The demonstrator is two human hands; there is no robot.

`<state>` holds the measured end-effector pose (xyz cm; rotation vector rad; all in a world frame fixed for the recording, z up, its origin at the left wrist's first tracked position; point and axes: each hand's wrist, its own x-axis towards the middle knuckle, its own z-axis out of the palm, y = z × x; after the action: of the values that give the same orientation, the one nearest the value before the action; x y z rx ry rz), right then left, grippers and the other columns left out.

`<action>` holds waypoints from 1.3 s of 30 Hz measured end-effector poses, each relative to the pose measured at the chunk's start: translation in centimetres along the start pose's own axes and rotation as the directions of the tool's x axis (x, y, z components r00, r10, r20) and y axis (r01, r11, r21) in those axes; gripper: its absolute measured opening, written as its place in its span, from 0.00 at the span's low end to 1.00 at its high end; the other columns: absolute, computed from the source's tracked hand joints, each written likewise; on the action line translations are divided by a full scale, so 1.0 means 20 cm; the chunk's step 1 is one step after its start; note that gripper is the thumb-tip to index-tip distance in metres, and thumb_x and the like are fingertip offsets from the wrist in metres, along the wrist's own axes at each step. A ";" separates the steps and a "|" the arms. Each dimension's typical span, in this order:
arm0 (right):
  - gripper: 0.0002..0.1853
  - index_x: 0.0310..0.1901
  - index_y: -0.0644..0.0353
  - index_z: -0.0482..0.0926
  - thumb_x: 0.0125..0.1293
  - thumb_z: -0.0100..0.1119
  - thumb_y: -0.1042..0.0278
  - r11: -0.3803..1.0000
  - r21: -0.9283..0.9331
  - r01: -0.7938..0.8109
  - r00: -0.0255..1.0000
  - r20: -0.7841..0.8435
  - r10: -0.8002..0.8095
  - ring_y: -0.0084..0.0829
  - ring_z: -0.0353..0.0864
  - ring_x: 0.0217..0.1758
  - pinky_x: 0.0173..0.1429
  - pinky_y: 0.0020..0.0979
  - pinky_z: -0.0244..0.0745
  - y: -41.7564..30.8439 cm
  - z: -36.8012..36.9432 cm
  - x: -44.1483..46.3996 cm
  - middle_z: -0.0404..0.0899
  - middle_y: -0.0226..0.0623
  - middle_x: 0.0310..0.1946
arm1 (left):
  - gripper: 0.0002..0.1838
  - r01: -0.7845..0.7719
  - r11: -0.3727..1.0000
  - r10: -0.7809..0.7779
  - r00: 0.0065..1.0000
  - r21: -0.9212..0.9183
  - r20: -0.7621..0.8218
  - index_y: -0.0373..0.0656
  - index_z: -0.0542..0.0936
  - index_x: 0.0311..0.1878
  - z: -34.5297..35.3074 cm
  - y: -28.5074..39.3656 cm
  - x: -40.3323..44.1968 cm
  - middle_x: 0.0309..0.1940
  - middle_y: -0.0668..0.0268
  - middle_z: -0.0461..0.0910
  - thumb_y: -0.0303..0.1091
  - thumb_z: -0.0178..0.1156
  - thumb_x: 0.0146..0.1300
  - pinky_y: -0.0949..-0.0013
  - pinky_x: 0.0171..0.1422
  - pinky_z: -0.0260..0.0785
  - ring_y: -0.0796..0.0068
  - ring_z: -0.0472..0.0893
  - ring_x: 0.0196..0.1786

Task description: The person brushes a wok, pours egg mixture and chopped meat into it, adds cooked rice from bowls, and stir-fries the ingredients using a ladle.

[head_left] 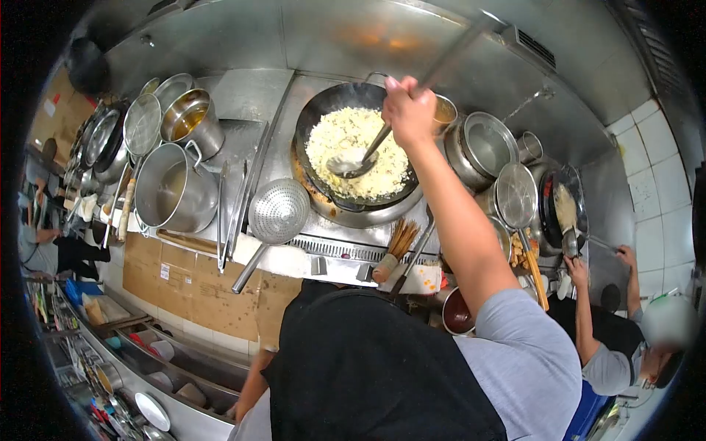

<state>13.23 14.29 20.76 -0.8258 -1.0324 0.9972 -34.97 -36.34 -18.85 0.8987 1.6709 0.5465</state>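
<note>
My right hand is closed around the long handle of a metal ladle. The ladle's bowl rests in a black wok on the stove. Yellowish rice-like grains with small dark bits fill much of the wok, and the bowl sits among them. Down by my side, near the counter behind me, is my left hand; its fingers are too small and hidden to make out. A perforated strainer lies left of the wok. A bamboo brush lies at the stove's front edge.
Left of the stove stand a large pot and a pot of brownish liquid. On the right are a round metal pot and a mesh skimmer. Another person works at the far right with a second wok.
</note>
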 end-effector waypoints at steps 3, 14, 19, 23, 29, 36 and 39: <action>0.20 0.25 0.52 0.66 0.74 0.64 0.66 0.984 -0.036 0.173 0.975 0.145 -0.166 0.21 0.69 0.20 0.25 0.28 0.65 0.30 -0.20 -0.12 0.67 0.24 0.17 | 0.30 0.213 0.697 -0.376 0.921 0.685 0.097 0.38 0.78 0.63 -0.21 0.72 0.07 0.54 0.45 0.85 0.37 0.70 0.56 0.54 0.59 0.77 0.49 0.85 0.57; 0.19 0.23 0.53 0.71 0.72 0.66 0.66 0.991 0.126 0.049 0.886 -0.463 0.015 0.20 0.67 0.18 0.22 0.28 0.62 0.61 -0.39 0.09 0.70 0.24 0.16 | 0.19 0.086 0.666 0.193 0.940 -0.741 0.282 0.37 0.75 0.64 0.27 1.90 0.43 0.54 0.60 0.84 0.37 0.60 0.78 0.60 0.60 0.81 0.66 0.86 0.54; 0.19 0.24 0.56 0.68 0.74 0.64 0.71 0.977 0.148 0.153 0.988 -0.051 -0.147 0.17 0.65 0.15 0.20 0.25 0.60 0.05 0.02 -0.14 0.70 0.24 0.16 | 0.18 0.211 0.729 0.137 0.886 -0.651 0.442 0.44 0.72 0.63 0.69 2.21 0.85 0.50 0.59 0.84 0.47 0.50 0.83 0.51 0.56 0.83 0.58 0.87 0.51; 0.20 0.25 0.52 0.68 0.75 0.64 0.63 0.941 -0.288 0.175 0.978 -0.055 -0.199 0.21 0.68 0.19 0.26 0.30 0.65 0.49 -0.42 -0.07 0.68 0.23 0.16 | 0.17 0.269 0.827 0.041 0.846 -0.493 0.531 0.48 0.71 0.60 0.83 2.36 0.93 0.48 0.60 0.82 0.50 0.50 0.82 0.50 0.42 0.84 0.59 0.87 0.46; 0.19 0.26 0.47 0.68 0.75 0.65 0.60 0.969 -0.238 0.069 0.738 -0.641 -0.211 0.23 0.68 0.18 0.25 0.32 0.67 0.21 -0.67 0.08 0.68 0.23 0.17 | 0.12 0.312 0.881 -0.037 0.795 -0.357 0.605 0.43 0.74 0.54 1.03 2.30 1.24 0.40 0.58 0.84 0.37 0.56 0.74 0.46 0.40 0.85 0.56 0.88 0.39; 0.20 0.27 0.47 0.64 0.76 0.64 0.61 0.946 0.052 -0.321 0.933 -0.152 0.326 0.22 0.57 0.17 0.29 0.34 0.66 -0.10 -0.22 -0.24 0.58 0.22 0.17 | 0.12 0.447 0.661 -0.115 0.854 -0.602 0.507 0.30 0.71 0.55 0.91 2.36 0.53 0.40 0.48 0.82 0.25 0.49 0.71 0.43 0.37 0.85 0.47 0.87 0.36; 0.22 0.25 0.47 0.64 0.76 0.64 0.59 0.918 0.001 -0.396 0.911 -0.127 0.393 0.22 0.56 0.16 0.29 0.37 0.67 -0.33 -0.13 -0.27 0.59 0.20 0.16 | 0.10 0.552 0.696 -0.206 0.766 -0.460 0.608 0.36 0.71 0.53 0.81 2.54 0.23 0.40 0.50 0.80 0.25 0.44 0.72 0.42 0.34 0.84 0.48 0.86 0.35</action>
<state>16.38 6.81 24.34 -1.1328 -0.7851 1.2578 -5.77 -3.47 11.56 0.1373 1.0178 0.4518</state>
